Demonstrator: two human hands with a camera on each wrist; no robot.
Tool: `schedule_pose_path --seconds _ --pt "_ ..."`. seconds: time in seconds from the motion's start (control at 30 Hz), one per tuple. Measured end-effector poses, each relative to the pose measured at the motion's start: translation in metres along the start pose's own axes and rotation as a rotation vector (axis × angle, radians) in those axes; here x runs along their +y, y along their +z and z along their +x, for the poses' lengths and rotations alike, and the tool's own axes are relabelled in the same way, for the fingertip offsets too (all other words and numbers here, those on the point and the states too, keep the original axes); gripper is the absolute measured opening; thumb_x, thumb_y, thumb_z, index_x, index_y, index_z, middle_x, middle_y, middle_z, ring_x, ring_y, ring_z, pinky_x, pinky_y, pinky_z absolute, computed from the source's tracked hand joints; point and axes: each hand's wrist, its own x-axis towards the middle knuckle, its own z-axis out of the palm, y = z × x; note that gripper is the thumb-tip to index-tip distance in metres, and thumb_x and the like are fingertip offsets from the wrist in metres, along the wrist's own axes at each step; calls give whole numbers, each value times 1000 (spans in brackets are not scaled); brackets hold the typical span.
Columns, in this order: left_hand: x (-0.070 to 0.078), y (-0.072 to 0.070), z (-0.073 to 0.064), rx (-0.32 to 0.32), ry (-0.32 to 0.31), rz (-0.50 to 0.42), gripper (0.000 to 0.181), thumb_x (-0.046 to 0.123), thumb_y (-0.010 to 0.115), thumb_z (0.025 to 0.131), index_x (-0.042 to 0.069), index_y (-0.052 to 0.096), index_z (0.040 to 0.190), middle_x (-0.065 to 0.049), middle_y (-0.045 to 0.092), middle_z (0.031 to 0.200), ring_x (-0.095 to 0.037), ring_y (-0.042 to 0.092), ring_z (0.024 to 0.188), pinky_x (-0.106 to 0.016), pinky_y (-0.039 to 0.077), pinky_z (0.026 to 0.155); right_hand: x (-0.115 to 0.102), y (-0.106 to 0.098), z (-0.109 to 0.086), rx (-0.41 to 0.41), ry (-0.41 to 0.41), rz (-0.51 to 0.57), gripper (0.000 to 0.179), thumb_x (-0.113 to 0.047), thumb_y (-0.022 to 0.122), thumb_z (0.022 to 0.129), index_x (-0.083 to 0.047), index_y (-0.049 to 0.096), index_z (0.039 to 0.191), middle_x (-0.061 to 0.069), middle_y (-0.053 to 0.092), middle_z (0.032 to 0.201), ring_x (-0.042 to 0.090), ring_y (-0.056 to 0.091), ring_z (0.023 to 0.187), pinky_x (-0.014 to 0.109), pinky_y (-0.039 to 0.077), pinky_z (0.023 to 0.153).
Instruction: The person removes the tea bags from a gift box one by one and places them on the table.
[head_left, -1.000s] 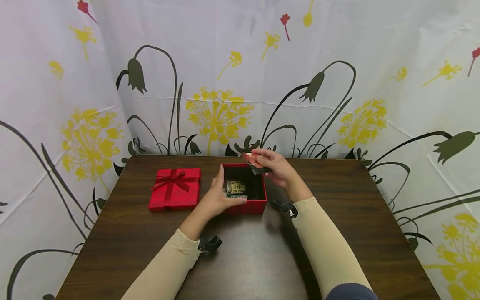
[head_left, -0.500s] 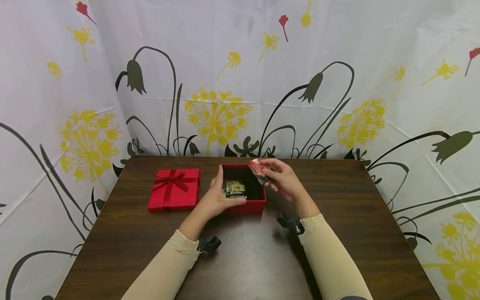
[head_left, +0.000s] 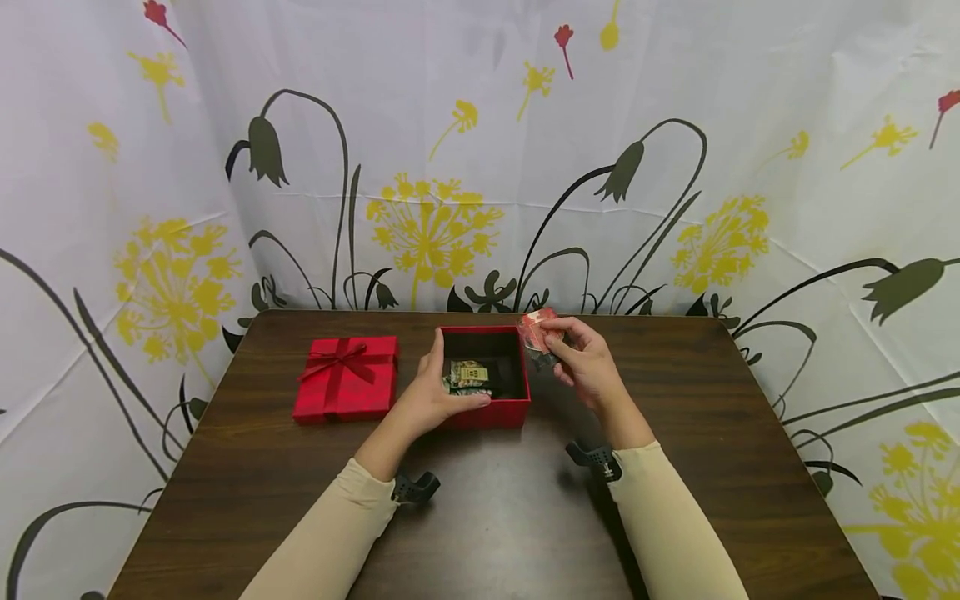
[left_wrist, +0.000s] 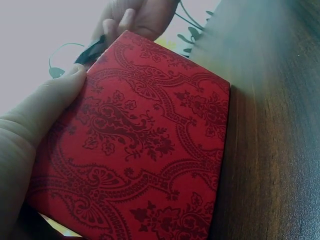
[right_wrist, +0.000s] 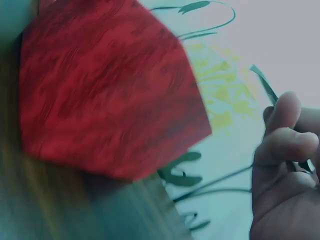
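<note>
A red patterned gift box with a dark inside stands uncovered near the middle of the table. My left hand grips its left side, the thumb over the front rim; the left wrist view shows that thumb at the edge of the box wall. Inside, towards the left, lie green-and-gold packets. Just above the box's right rim, my right hand pinches a small flat packet, red at the top and dark below. In the right wrist view, only a thin dark edge of this packet shows beyond the fingers.
A red lid with a dark red ribbon bow lies on the dark wooden table, left of the box. A white curtain with printed flowers hangs behind the table and at both sides.
My right hand, with the packet, has moved right from above the box to its right rim, and the packet's face has turned more into view. My left hand stays on the box.
</note>
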Motion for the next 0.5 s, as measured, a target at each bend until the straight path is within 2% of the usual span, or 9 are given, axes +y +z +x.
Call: schedule_pose_path --seconds 0.07,0.13,0.3,0.4,0.5 --pt "0 -1 -1 2 -3 -1 144 58 93 81 38 -16 173 -20 3 183 -52 22 165 -74 33 125 8 -7 -3 53 -39 11 21 -10 71 106 -6 72 127 5 61 123 8 59 50 19 44 44" --pt "1 -1 -2 2 -6 1 146 61 93 79 38 -16 173 -20 4 183 -51 23 165 -74 33 125 20 -18 -7 108 -51 60 17 -7 69 107 -4 72 123 5 63 119 10 62 52 20 49 46" --pt "1 -1 -3 3 -5 -9 147 62 93 77 38 -15 174 -18 7 182 -48 23 165 -73 32 126 49 -44 -12 194 -3 194 19 0 62 108 -4 66 126 2 60 115 12 65 58 20 54 52" --pt "2 -1 -3 -2 7 -16 147 62 93 78 37 -15 174 -18 7 182 -48 22 166 -73 31 126 58 -51 -12 228 20 184 23 -2 63 108 -1 63 132 0 60 116 10 64 59 19 52 53" --pt "2 -4 -4 -4 8 -14 148 62 93 77 36 -15 174 -19 6 182 -49 22 165 -73 31 126 63 -52 -9 222 35 141 36 -1 64 108 4 58 142 1 59 121 9 66 66 19 54 57"
